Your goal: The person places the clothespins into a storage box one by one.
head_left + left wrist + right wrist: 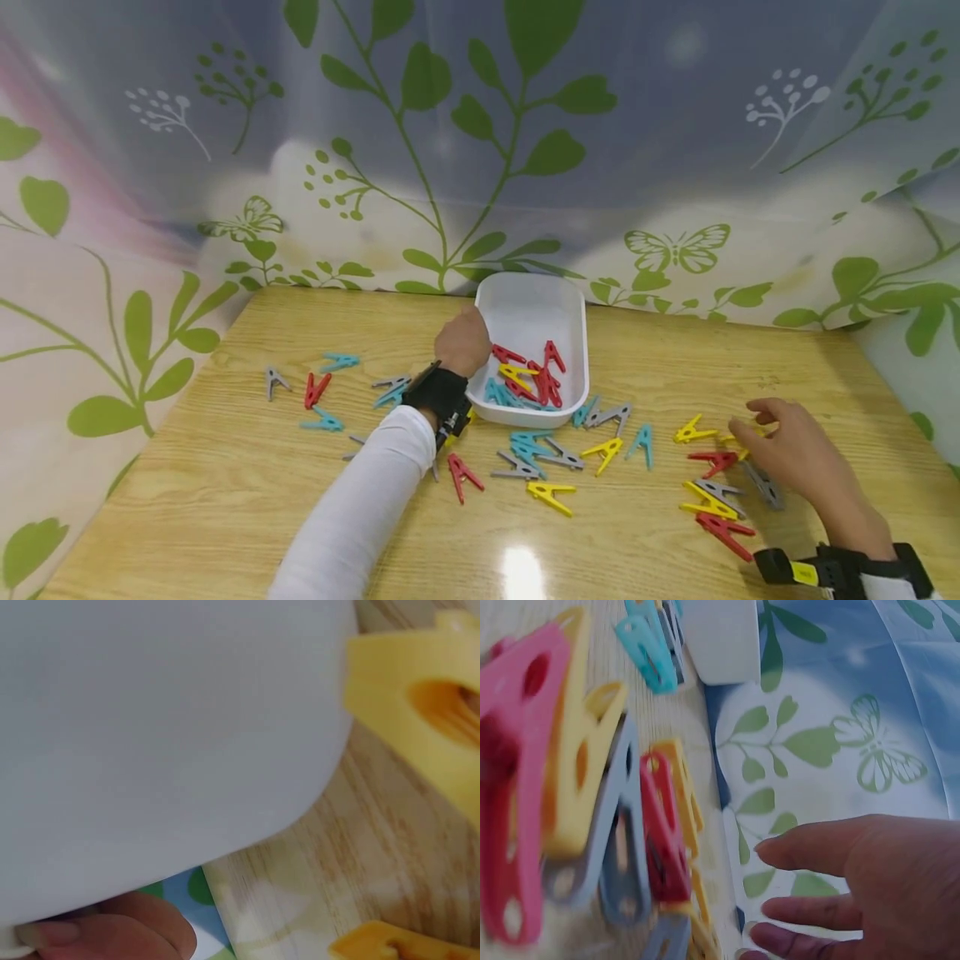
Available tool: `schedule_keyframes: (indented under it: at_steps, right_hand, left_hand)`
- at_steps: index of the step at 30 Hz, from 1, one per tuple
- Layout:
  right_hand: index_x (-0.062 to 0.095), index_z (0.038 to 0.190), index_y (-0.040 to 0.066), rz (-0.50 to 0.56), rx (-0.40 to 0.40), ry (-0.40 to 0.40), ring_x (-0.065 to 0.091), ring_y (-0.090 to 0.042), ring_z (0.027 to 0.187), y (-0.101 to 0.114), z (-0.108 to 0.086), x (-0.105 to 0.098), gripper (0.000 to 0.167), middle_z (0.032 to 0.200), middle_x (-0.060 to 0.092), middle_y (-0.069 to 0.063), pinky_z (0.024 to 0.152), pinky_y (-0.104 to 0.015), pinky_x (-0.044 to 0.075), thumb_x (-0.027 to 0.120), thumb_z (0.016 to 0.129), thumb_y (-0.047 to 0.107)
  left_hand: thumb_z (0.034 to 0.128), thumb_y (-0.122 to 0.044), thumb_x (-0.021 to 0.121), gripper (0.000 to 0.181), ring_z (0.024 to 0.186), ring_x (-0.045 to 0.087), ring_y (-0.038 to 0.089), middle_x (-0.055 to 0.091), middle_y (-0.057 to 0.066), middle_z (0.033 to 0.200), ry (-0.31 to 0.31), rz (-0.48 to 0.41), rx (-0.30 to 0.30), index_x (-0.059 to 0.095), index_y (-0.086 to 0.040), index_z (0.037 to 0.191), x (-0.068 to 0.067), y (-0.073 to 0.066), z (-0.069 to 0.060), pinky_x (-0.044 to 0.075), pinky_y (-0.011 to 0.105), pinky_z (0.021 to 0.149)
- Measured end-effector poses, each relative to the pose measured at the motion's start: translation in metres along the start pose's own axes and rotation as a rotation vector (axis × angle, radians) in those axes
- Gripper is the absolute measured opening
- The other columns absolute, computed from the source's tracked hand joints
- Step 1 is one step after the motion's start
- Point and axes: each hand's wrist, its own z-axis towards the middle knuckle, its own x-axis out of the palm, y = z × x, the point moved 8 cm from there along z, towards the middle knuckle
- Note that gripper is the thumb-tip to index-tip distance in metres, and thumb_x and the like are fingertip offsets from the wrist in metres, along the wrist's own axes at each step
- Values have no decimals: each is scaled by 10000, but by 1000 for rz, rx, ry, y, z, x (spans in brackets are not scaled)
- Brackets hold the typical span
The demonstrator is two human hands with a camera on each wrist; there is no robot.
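Observation:
A white plastic container (534,417) stands at the back of the table with red, yellow and blue clothespins (551,387) in it. My left hand (462,340) grips its left rim; the left wrist view shows fingertips (127,930) at the rim, the rest of that hand out of sight. On the right, my right hand (798,446) hovers by a cluster of clothespins, partly covering a yellow clothespin (742,437). Its fingers are spread and hold nothing in the right wrist view. Beside them lie a red clothespin (714,462) and a grey clothespin (763,485).
Several loose clothespins (531,450) lie in front of the container, touching or overlapping in places. More, such as a red clothespin (317,390), are scattered on the left. A leaf-patterned curtain (675,275) hangs along the back edge of the wooden table (247,517).

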Motion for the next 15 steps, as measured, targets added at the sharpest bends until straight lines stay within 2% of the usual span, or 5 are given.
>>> schedule_keyframes:
  at_steps: [4,9,15]
  right_hand:
    - [362,1274,-219,-20,79,78,505,-512,977,-19,-3,5,782,1143,457,-421,719,-533,463,541,941,465]
    - [347,1239,-241,-5,139,173,526,-491,960,-32,-7,15,902,1109,473,-415,713,-493,476,588,886,553]
    - [422,1152,-228,-33,187,196,555,-449,928,-39,-15,20,844,1041,535,-356,713,-472,474,598,877,550]
  left_hand:
    - [969,-153,525,285,798,657,300,655,172,939,-7,-1,-5,499,35,1182,0,0,1,529,379,615]
    - [967,-153,523,284,809,659,300,656,173,949,-11,-2,-8,499,34,1179,1,0,2,532,385,619]
    - [966,-157,523,295,839,661,298,657,173,965,0,4,-15,488,34,1189,3,2,4,535,388,647]
